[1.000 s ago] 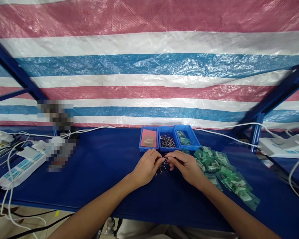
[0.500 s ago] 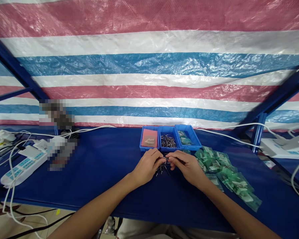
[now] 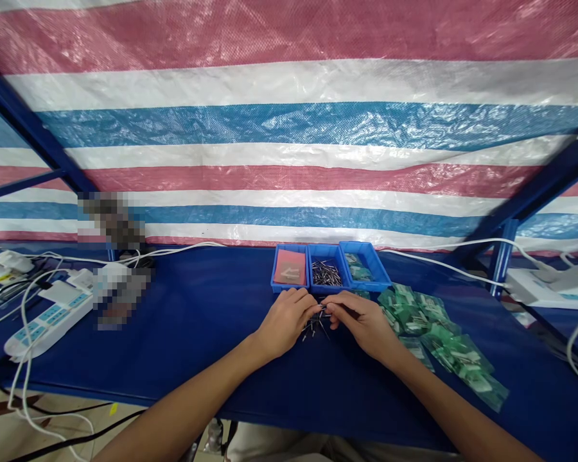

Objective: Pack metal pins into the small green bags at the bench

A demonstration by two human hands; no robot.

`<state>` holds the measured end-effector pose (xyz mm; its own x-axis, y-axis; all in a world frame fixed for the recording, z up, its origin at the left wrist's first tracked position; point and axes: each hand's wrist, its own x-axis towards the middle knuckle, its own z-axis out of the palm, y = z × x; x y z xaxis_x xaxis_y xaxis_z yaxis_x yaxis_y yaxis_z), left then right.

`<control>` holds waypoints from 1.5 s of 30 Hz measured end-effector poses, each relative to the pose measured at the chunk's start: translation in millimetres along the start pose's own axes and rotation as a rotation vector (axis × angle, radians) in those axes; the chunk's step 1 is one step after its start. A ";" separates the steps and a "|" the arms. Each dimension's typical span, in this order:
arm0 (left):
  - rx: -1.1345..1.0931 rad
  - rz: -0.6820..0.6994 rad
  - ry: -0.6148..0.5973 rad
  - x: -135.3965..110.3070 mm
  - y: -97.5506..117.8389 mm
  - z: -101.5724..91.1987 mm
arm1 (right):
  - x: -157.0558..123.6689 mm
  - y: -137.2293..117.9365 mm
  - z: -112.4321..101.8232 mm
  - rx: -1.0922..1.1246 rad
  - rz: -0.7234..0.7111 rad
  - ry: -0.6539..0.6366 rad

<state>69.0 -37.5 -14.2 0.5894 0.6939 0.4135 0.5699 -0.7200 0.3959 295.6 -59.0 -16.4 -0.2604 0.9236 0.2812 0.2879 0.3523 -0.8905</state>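
My left hand (image 3: 285,321) and my right hand (image 3: 361,319) meet just in front of the blue bins, fingertips almost touching. Both are closed in a pinch, with a thin metal pin (image 3: 323,308) showing between them; its exact kind is too small to make out. Loose thin metal pins (image 3: 313,332) lie on the table under my fingers, partly hidden by them. A middle blue bin (image 3: 328,290) holds a heap of similar dark and silver pins (image 3: 326,273).
The left blue bin (image 3: 274,287) has a pink sheet (image 3: 289,258) and pale pieces; the right blue bin (image 3: 379,277) holds small bags. Green-tinted plastic bags (image 3: 457,353) spread right of my right hand. A power strip (image 3: 52,317) with cables lies left; another white strip (image 3: 534,289) right.
The whole view has shifted very slightly to the right. My hands keep the same pinch in nearly the same place, with only small finger movement.
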 end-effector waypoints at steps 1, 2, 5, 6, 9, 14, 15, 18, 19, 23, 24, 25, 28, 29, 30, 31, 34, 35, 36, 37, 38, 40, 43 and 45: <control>0.028 0.010 -0.003 0.0 -0.4 -0.3 | 0.2 0.1 0.3 0.006 0.008 -0.005; 0.056 0.021 -0.006 -0.1 -1.0 -0.7 | 0.4 0.3 0.5 0.015 0.019 -0.010; 0.129 0.052 -0.013 -0.2 -2.6 -2.0 | 1.1 1.8 0.9 0.053 0.062 -0.030; 0.149 0.059 -0.015 -0.3 -3.1 -2.2 | 1.2 2.5 0.9 0.062 0.074 -0.037; 0.190 0.071 -0.018 -0.7 -4.1 -1.9 | 1.2 3.9 0.6 0.060 0.097 -0.058; 0.221 0.087 -0.003 -1.1 -5.8 1.0 | 0.9 4.8 -0.2 0.044 0.112 -0.075; 0.226 0.091 0.001 -1.1 -6.2 1.5 | 0.9 4.8 -0.3 0.044 0.112 -0.078; 0.232 0.099 0.006 -1.1 -6.9 1.9 | 1.2 4.4 -0.5 0.043 0.114 -0.084; 0.233 0.099 0.006 -1.1 -7.0 1.7 | 1.3 3.9 -0.5 0.040 0.116 -0.083; 0.230 0.095 0.011 -0.9 -6.4 0.7 | 1.5 0.5 -0.5 0.025 0.128 -0.082; 0.230 0.093 0.013 -0.9 -6.1 0.7 | 1.5 -0.2 -0.4 0.021 0.131 -0.081; 0.230 0.092 0.014 -0.9 -6.0 0.9 | 1.4 -0.7 -0.4 0.015 0.131 -0.079; 0.231 0.098 0.028 -1.1 -6.0 2.5 | 1.5 -1.0 -0.4 -0.007 0.126 -0.082; 0.232 0.101 0.034 -1.1 -6.1 3.1 | 1.6 -0.9 -0.4 -0.013 0.123 -0.085; 0.234 0.104 0.041 -1.1 -6.4 3.6 | 1.7 -0.9 -0.5 -0.016 0.121 -0.089; 0.237 0.108 0.047 -1.2 -6.6 3.9 | 1.9 -1.0 -0.6 -0.018 0.122 -0.091; 0.257 0.123 0.055 -1.1 -7.3 3.3 | 2.1 -1.4 -0.6 -0.015 0.131 -0.101; 0.266 0.129 0.053 -1.1 -7.4 2.6 | 2.0 -1.5 -0.5 -0.012 0.135 -0.104; 0.277 0.134 0.049 -1.1 -7.4 1.8 | 1.9 -1.4 -0.4 -0.010 0.138 -0.109; 0.286 0.138 0.043 -1.1 -7.3 0.9 | 1.7 -1.3 -0.4 -0.009 0.138 -0.114; 0.292 0.138 0.037 -1.1 -7.1 0.2 | 1.4 -1.0 -0.4 -0.011 0.135 -0.119; 0.289 0.129 0.029 -1.2 -6.6 -0.6 | 0.8 -0.6 -0.7 -0.025 0.122 -0.123; 0.258 0.107 0.029 -1.4 -5.7 0.0 | 0.5 -0.8 -1.5 -0.062 0.091 -0.112; 0.237 0.100 0.030 -1.5 -5.3 1.0 | 1.0 -1.7 -1.8 -0.083 0.078 -0.100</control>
<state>65.6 -34.7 -17.8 0.6340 0.6167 0.4666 0.6305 -0.7616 0.1499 296.5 -58.4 -13.9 -0.3236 0.9305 0.1715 0.3848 0.2950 -0.8746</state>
